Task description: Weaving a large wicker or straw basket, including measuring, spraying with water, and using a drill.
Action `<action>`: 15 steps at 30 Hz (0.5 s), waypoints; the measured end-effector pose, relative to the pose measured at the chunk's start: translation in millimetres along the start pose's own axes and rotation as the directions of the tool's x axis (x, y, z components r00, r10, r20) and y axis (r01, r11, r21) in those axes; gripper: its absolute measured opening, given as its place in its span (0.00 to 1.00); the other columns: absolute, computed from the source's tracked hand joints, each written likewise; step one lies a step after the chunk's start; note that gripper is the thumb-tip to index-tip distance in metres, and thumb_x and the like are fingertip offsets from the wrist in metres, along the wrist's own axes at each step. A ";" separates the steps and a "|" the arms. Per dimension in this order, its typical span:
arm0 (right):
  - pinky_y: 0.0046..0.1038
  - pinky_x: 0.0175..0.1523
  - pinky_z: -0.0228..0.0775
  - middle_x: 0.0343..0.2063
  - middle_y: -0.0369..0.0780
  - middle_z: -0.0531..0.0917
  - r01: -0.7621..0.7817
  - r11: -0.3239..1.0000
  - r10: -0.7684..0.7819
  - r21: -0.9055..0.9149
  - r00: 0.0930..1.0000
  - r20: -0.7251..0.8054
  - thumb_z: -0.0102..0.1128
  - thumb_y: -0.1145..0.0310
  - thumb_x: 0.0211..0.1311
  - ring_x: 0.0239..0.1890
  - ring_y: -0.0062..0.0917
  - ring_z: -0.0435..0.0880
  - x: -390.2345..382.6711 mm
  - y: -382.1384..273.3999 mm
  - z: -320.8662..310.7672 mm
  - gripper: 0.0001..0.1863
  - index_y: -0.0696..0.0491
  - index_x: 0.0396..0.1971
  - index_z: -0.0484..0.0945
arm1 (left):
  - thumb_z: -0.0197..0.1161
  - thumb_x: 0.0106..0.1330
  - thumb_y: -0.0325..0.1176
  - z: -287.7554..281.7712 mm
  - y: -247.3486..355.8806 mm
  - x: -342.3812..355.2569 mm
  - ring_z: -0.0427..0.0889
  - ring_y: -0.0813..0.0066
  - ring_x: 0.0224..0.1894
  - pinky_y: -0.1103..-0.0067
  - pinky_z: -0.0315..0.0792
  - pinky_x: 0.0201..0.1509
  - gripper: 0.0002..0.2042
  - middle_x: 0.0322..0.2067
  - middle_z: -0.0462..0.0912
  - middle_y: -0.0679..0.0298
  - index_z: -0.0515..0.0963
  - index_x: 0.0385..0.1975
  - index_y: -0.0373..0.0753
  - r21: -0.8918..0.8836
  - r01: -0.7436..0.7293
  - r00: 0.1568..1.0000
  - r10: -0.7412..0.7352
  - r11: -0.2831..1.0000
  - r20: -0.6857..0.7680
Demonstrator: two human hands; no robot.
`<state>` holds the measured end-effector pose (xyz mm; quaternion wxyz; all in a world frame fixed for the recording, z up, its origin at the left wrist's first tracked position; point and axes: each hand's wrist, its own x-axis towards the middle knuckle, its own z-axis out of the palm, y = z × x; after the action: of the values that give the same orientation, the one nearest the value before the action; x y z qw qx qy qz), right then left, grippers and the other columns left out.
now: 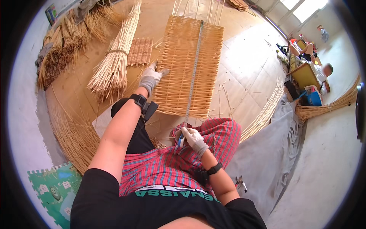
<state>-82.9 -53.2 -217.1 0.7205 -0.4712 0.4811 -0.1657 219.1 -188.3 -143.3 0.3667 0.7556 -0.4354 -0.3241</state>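
Green lettering is printed across the chest of the black shirt (126,212), and it is seen upside down. The lap is covered by a red checked cloth (152,168). Pruning shears (241,184) are located to the right, beside the right forearm, on a grey sheet (263,152).

The right hand (193,140), in a pale glove, is closed around the blue case of a tape measure (181,141), just above the cloth. The blade is extended from the case, away from the body, and is laid lengthwise over the woven panel (179,72) almost to its far edge. Graduations are marked on the blade but are too small to be read.

The panel is positioned beyond the right hand and immediately to the right of the left hand (151,79), also gloved. The left hand is placed at the panel's left edge, with the thumb spread from the fingers; whether the edge is gripped cannot be told. Unwoven rods project from the panel's far edge.

To the left, a tied bundle of pale rods (118,57) is laid on the floor, next to a smaller woven piece (140,50).
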 end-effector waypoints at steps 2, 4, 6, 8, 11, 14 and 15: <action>0.25 0.39 0.77 0.30 0.36 0.86 0.058 0.998 -0.056 -0.035 0.998 0.034 0.47 0.55 0.77 0.30 0.21 0.83 1.8 10.1 -4.4 0.23 0.57 0.36 0.85 | 0.75 0.54 0.58 -0.5 -2.9 5.9 0.72 0.53 0.66 0.69 0.68 0.68 0.50 0.66 0.69 0.45 0.60 0.72 0.35 0.019 0.002 1.000 -0.002 1.000 0.005; 0.30 0.46 0.76 0.31 0.41 0.87 0.138 0.950 -0.159 -0.281 0.986 -0.053 0.49 0.54 0.73 0.36 0.26 0.86 8.7 17.7 -10.3 0.21 0.57 0.38 0.84 | 0.74 0.54 0.61 0.1 -7.0 10.3 0.75 0.53 0.63 0.68 0.71 0.64 0.50 0.64 0.72 0.46 0.61 0.71 0.34 0.074 -0.036 0.999 0.037 0.997 -0.010; 0.29 0.45 0.75 0.30 0.42 0.87 0.148 0.898 -0.208 -0.415 0.973 -0.102 0.50 0.54 0.72 0.35 0.27 0.86 14.7 24.7 -15.8 0.22 0.58 0.38 0.84 | 0.72 0.53 0.64 3.5 -9.7 14.0 0.76 0.53 0.62 0.68 0.71 0.64 0.51 0.63 0.73 0.45 0.61 0.71 0.34 0.153 -0.054 0.998 0.056 0.987 -0.012; 0.29 0.42 0.76 0.27 0.42 0.86 -0.039 0.963 0.011 -0.266 0.994 -0.106 0.50 0.54 0.72 0.33 0.26 0.86 21.4 30.0 -18.6 0.22 0.59 0.37 0.84 | 0.71 0.53 0.66 8.3 -10.2 16.2 0.75 0.52 0.63 0.67 0.71 0.64 0.52 0.64 0.73 0.45 0.61 0.71 0.34 0.193 -0.042 0.999 0.038 0.980 0.027; 0.30 0.41 0.76 0.29 0.43 0.87 -0.084 0.918 0.014 -0.387 0.983 -0.182 0.49 0.52 0.72 0.32 0.28 0.87 27.4 35.2 -19.6 0.22 0.55 0.39 0.86 | 0.72 0.54 0.62 12.8 -7.6 15.8 0.75 0.52 0.64 0.68 0.69 0.67 0.49 0.62 0.74 0.45 0.64 0.70 0.35 0.152 -0.004 0.995 0.019 0.988 -0.093; 0.32 0.42 0.76 0.30 0.44 0.87 -0.075 0.915 0.004 -0.397 0.984 -0.177 0.48 0.50 0.72 0.33 0.30 0.87 28.3 36.6 -18.1 0.23 0.54 0.40 0.86 | 0.70 0.54 0.66 10.2 -5.4 11.0 0.70 0.51 0.68 0.68 0.68 0.69 0.54 0.66 0.69 0.43 0.57 0.73 0.34 0.131 -0.007 0.999 0.012 0.991 -0.036; 0.32 0.42 0.76 0.30 0.44 0.87 -0.057 0.918 -0.005 -0.392 0.988 -0.157 0.48 0.50 0.72 0.33 0.30 0.87 27.8 36.2 -17.5 0.23 0.54 0.40 0.86 | 0.70 0.54 0.66 9.1 -5.1 8.8 0.70 0.51 0.68 0.68 0.68 0.69 0.54 0.66 0.69 0.43 0.57 0.73 0.34 0.139 -0.003 0.999 0.007 0.990 -0.032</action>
<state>-92.2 -63.3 -264.0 0.5731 -0.5860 0.5654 -0.0918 217.4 -196.9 -153.8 0.3211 0.7832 -0.4528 -0.2801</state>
